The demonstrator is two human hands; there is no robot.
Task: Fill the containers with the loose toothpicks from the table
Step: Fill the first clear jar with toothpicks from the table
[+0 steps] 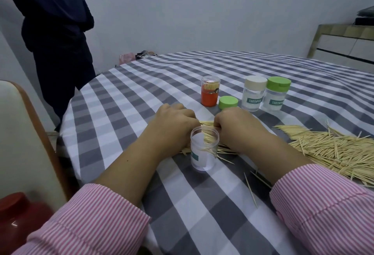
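Note:
An open clear container (204,154) stands on the checked tablecloth (202,204) between my wrists. Just behind it, my left hand (175,120) and my right hand (235,122) both grip one bundle of toothpicks (206,124) from either end, fingers curled down. A few toothpicks lie under the container. A large loose pile of toothpicks (332,149) spreads at the right. A green lid (228,102) lies off beyond my right hand.
An orange-filled clear jar (210,91), a cream-lidded container (254,93) and a green-lidded container (276,94) stand behind the hands. A person in dark clothes (58,38) stands at the far left. A chair back (26,133) and a red lid (18,214) are near left.

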